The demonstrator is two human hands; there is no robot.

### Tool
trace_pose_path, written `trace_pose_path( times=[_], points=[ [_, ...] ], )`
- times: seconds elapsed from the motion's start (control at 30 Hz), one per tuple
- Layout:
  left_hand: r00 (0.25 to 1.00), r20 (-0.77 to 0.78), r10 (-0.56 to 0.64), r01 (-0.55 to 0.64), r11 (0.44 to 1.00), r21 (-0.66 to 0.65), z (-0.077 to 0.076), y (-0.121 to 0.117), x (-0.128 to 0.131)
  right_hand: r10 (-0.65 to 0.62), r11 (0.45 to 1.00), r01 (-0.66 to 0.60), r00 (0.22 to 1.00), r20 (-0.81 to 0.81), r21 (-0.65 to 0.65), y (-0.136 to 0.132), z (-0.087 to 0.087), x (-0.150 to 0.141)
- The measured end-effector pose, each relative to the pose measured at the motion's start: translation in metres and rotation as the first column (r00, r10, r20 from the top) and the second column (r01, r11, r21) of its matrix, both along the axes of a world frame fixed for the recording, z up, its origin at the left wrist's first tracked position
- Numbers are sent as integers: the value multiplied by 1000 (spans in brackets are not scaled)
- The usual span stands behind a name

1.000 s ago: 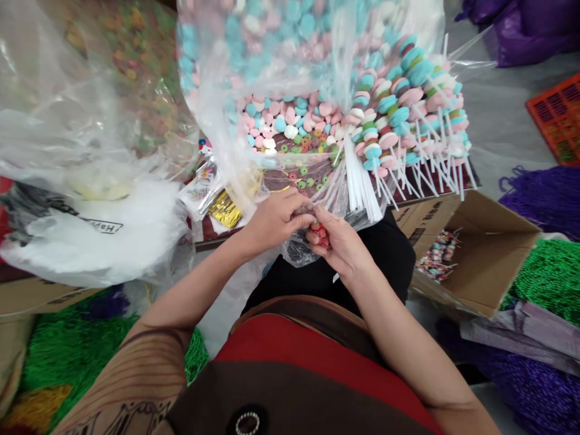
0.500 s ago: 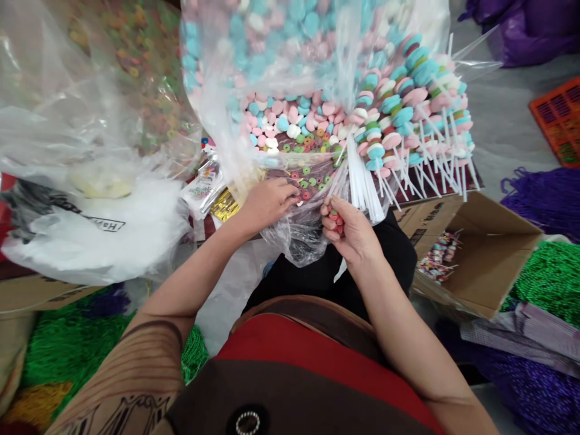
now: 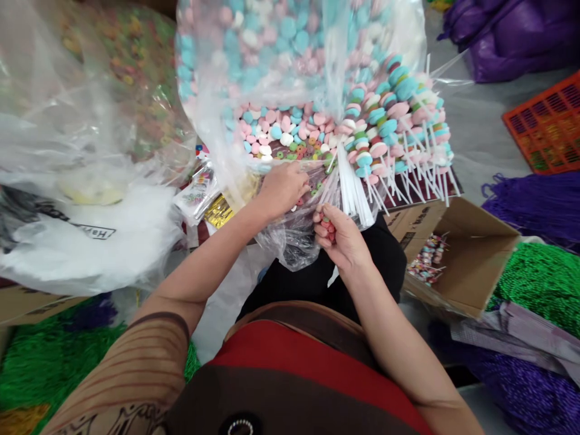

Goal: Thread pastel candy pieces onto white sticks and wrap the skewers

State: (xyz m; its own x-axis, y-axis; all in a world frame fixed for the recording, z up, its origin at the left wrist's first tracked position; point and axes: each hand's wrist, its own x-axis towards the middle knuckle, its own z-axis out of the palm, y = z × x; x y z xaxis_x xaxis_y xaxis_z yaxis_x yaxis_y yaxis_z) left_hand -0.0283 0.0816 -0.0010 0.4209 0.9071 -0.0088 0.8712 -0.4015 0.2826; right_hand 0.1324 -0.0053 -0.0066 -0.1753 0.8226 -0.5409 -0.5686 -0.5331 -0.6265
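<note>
My right hand (image 3: 343, 237) is closed around a small handful of ring candies (image 3: 328, 227), mostly red with some green. Over the plastic-lined surface, my left hand (image 3: 284, 188) reaches with fingers bent and bunched at loose ring candies (image 3: 316, 186) in several colours. What its fingertips hold, if anything, is hidden. Beyond both hands lies a heap of pink, blue and white round candies (image 3: 286, 124), partly under a large clear bag (image 3: 267, 36) of the same kind. White sticks (image 3: 352, 190) lie bundled just past my right hand.
Candy skewers (image 3: 394, 121) are piled at the right of the work surface. Below them stands an open cardboard box (image 3: 475, 254) with small skewers inside. At the left are a clear bag of rings (image 3: 131, 78) and a white bag (image 3: 104, 241). An orange crate (image 3: 544, 127) sits far right.
My left hand has shifted right and slightly away from me across the ring candies, its fingers more bunched. My right hand keeps its handful. The whole view has swung slightly.
</note>
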Motion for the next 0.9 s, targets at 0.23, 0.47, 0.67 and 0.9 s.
trace_pose_path(
  times=[0.23,0.47,0.67,0.9],
  points=[
    [999,45,19,-22,999,50,-2,-5,-5,0,1000,-1,999,-47,-14,0,-2,3],
    [806,492,329,-227,940,-256,5,-12,-22,-7,1000,7,1000,-3,-10,3,9,1],
    [370,783,501,83,821,-565,0,-27,-7,-23,998,15,993,115,65,17,23,-20],
    [269,760,591,136,758,-638,-3,-35,-3,-120,991,108,979,165,82,14,13,-37]
  ],
)
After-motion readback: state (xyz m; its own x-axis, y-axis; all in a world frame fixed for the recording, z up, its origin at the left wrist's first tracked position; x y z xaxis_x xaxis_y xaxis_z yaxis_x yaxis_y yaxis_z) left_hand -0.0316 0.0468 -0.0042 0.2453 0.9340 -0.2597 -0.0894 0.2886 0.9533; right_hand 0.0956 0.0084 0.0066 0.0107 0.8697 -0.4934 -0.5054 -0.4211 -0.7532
